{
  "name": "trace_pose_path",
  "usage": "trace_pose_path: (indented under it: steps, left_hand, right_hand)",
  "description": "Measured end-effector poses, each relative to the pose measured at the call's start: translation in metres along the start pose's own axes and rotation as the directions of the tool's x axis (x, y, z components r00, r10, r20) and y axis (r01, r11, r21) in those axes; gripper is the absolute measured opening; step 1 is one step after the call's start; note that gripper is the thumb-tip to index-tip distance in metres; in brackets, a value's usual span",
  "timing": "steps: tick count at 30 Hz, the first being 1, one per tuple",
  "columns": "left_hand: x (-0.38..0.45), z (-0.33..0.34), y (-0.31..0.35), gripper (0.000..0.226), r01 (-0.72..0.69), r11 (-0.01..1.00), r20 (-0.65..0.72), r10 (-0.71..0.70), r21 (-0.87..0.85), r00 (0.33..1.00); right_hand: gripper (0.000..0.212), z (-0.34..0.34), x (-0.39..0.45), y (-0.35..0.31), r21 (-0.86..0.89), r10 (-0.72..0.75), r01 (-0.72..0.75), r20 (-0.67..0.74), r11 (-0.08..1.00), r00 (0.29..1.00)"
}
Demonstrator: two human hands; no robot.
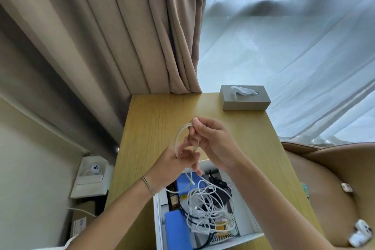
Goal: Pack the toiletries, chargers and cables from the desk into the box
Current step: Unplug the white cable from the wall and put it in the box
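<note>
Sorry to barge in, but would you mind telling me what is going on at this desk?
A person is coiling a white cable with both hands, the left hand and right hand, above an open white box on the wooden desk. The box already holds tangled cables and blue items. A tissue box sits at the far corner.

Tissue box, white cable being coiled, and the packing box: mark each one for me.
tissue box (241, 103): head view, on its front wall.
white cable (178, 134): head view, on the loop between the two hands.
packing box (157, 219): head view, on its left white wall.
</note>
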State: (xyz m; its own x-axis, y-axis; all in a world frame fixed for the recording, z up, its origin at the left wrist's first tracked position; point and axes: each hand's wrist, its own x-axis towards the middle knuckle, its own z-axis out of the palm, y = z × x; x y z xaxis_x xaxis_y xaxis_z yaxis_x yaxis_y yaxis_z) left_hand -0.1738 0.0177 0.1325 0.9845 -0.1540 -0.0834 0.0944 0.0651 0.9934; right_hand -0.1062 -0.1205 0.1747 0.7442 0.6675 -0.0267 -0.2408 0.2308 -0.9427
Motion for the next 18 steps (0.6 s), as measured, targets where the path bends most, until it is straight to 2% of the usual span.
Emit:
trace_pose_path:
  steps: [1, 3, 6, 8, 11, 13, 15, 18]
  left_hand:
    - [-0.002, 0.003, -0.006, 0.01, 0.034, 0.999, 0.0, -0.034, -0.004, 0.999]
    - [-0.005, 0.007, -0.017, 0.021, 0.101, 0.994, -0.024, -0.1, 0.032, 0.995]
    - [-0.011, 0.01, -0.024, 0.028, 0.116, 0.99, -0.053, -0.112, 0.074, 0.992]
    - [-0.014, 0.009, -0.028, 0.035, 0.1, 0.988, -0.06, -0.094, 0.115, 0.994]
    - [-0.017, 0.005, -0.041, 0.039, 0.155, 0.979, -0.104, -0.141, 0.131, 0.984]
    - [-0.019, 0.003, -0.053, 0.036, 0.177, 0.945, -0.132, -0.146, 0.274, 0.981]
    - [-0.022, 0.002, -0.068, 0.034, 0.18, 0.887, -0.132, -0.136, 0.425, 0.982]
    - [-0.025, 0.004, -0.09, 0.033, 0.213, 0.829, -0.159, -0.152, 0.517, 0.976]
  right_hand:
    - [0.032, -0.005, -0.003, 0.001, -0.011, -0.009, 0.009, -0.037, 1.0, 0.999]
    - [0.033, -0.015, -0.008, 0.004, -0.068, -0.039, 0.031, -0.112, 0.997, 0.993]
    - [0.032, -0.033, -0.017, 0.014, -0.205, -0.048, 0.005, -0.205, 0.979, 0.978]
    - [0.033, -0.044, -0.026, 0.025, -0.279, -0.024, -0.059, -0.285, 0.959, 0.958]
    - [0.032, -0.06, -0.041, 0.044, -0.324, 0.045, -0.179, -0.383, 0.929, 0.923]
    - [0.032, -0.067, -0.05, 0.058, -0.339, 0.097, -0.268, -0.447, 0.902, 0.889]
    - [0.033, -0.071, -0.056, 0.071, -0.385, 0.141, -0.374, -0.515, 0.844, 0.846]
    - [0.032, -0.075, -0.058, 0.092, -0.513, 0.171, -0.525, -0.584, 0.679, 0.793]
